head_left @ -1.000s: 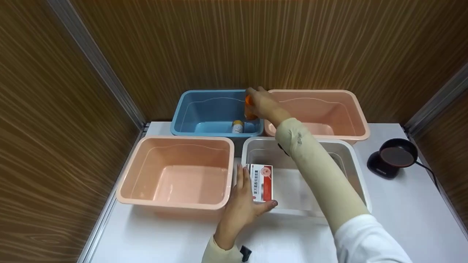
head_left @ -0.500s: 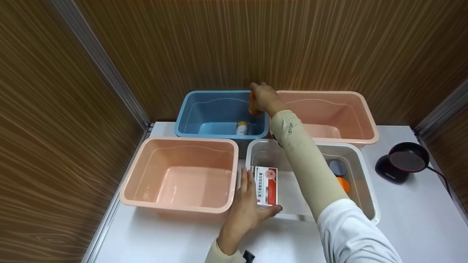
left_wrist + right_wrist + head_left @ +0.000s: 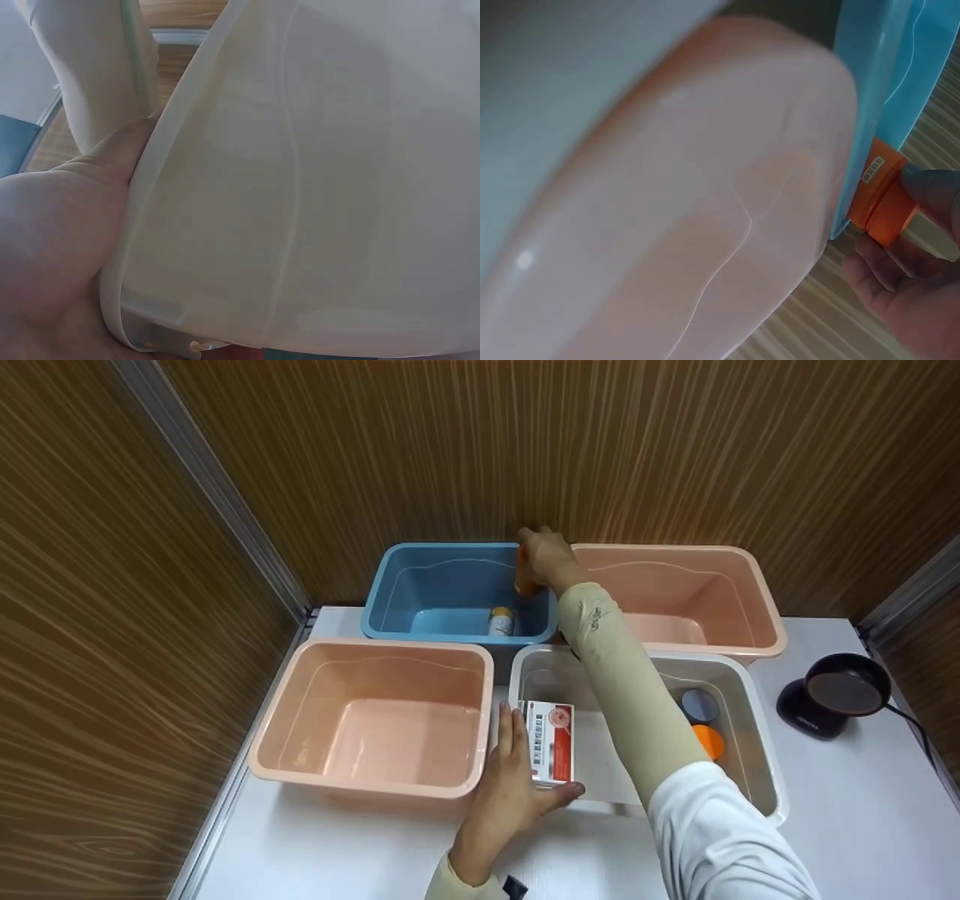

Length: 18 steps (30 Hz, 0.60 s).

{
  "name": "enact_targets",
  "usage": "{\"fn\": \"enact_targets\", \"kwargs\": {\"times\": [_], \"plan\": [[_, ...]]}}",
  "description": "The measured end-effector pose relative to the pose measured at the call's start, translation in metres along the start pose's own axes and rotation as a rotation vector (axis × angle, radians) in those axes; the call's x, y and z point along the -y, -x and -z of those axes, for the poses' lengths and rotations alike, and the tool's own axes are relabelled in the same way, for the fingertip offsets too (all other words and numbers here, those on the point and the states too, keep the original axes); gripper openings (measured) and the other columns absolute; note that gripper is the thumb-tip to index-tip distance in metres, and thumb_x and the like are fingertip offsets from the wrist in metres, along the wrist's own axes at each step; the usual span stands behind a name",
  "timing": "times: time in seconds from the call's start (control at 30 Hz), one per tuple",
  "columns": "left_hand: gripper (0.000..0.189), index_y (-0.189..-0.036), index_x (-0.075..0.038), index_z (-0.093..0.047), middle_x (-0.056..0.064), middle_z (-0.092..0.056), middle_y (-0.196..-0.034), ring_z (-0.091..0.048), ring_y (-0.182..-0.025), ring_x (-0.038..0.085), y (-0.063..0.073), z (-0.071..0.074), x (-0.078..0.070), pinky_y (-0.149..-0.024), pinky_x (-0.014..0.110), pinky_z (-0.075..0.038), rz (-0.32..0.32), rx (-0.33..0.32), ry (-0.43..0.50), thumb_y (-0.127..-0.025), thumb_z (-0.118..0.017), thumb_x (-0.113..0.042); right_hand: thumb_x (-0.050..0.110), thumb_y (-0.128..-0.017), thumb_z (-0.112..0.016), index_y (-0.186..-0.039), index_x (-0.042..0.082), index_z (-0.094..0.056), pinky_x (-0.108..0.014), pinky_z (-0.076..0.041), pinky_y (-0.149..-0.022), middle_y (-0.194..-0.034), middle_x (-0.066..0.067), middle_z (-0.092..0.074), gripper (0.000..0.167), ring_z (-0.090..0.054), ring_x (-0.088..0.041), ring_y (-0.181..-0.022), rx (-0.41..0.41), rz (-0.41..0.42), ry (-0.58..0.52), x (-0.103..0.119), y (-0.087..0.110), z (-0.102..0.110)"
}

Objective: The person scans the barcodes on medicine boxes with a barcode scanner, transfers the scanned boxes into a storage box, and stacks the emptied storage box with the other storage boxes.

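Note:
My right hand [image 3: 551, 556] pinches an orange bottle [image 3: 526, 574] at the right end of the blue bin [image 3: 450, 585]. In the right wrist view, the thumb presses on the orange bottle [image 3: 874, 184] beside the blue wall. A white bottle [image 3: 500, 622] with a yellow cap lies on the blue bin's floor. My left hand [image 3: 506, 791] rests against the front left corner of the white bin [image 3: 611, 769], fingers straight along its side, thumb along its front. Inside that bin, close to the hand, is a white and red medicine box [image 3: 551, 742].
Peach bins stand at the front left [image 3: 397, 742] and back right [image 3: 660, 630]. Under my right forearm, a grey lid [image 3: 700, 706] and an orange lid [image 3: 708, 742] show in the white bin. A black corded device [image 3: 832, 697] stands at the right. Wood-patterned walls enclose the table.
My right hand has risen slightly with the orange bottle, toward the back wall. The forearm has shifted, uncovering the grey and orange lids. The view has turned a little; the left hand stays at the corner.

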<state>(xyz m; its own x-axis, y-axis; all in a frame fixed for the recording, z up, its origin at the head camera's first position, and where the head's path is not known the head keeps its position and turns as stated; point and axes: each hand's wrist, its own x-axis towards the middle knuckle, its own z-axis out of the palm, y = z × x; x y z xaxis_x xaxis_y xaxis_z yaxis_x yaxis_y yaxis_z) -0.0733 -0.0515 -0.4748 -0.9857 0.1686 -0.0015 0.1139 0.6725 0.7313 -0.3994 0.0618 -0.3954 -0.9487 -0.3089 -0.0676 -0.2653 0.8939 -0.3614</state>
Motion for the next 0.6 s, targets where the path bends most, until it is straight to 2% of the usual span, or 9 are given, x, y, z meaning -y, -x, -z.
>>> {"fn": "enact_targets", "kwargs": {"times": [0.17,0.3,0.43,0.6], "plan": [[0.131,-0.160,0.003,-0.012,0.014,0.005,-0.168,-0.015,-0.150,0.036,0.001,-0.001,-0.001,-0.116,0.045,-0.027,0.006,0.012,-0.004,-0.071,-0.086,-0.058,0.009,-0.093,-0.067,-0.149,0.009,-0.044,-0.055,-0.040,-0.106,-0.145,-0.027,-0.040,0.060,-0.042,-0.044,-0.133,0.010,0.002,0.016,-0.001,0.006,-0.001],[0.131,-0.161,0.000,-0.012,0.012,0.007,-0.169,-0.014,-0.151,0.036,-0.001,0.000,0.000,-0.117,0.045,-0.026,0.022,0.040,0.000,-0.072,-0.084,-0.062,0.003,-0.092,-0.066,-0.149,0.007,-0.045,-0.053,-0.040,-0.106,-0.145,-0.026,-0.041,0.061,-0.046,-0.041,-0.130,0.015,0.000,0.012,-0.004,0.013,0.001],[0.131,-0.162,-0.002,-0.011,0.011,0.007,-0.169,-0.013,-0.151,0.035,-0.005,0.002,0.003,-0.117,0.046,-0.025,0.038,0.059,0.009,-0.072,-0.083,-0.063,-0.001,-0.087,-0.071,-0.146,0.004,-0.047,-0.052,-0.040,-0.107,-0.145,-0.028,-0.042,0.064,-0.047,-0.041,-0.130,0.002,0.013,-0.006,-0.012,0.022,0.007],[0.131,-0.161,-0.001,-0.011,0.013,0.007,-0.169,-0.013,-0.151,0.035,-0.008,0.004,0.007,-0.117,0.046,-0.025,0.023,0.047,-0.009,-0.072,-0.082,-0.065,0.003,-0.091,-0.069,-0.140,-0.001,-0.053,-0.050,-0.043,-0.104,-0.134,-0.025,-0.054,0.052,-0.050,-0.039,-0.126,-0.054,0.055,-0.020,-0.020,0.035,0.018]]}}
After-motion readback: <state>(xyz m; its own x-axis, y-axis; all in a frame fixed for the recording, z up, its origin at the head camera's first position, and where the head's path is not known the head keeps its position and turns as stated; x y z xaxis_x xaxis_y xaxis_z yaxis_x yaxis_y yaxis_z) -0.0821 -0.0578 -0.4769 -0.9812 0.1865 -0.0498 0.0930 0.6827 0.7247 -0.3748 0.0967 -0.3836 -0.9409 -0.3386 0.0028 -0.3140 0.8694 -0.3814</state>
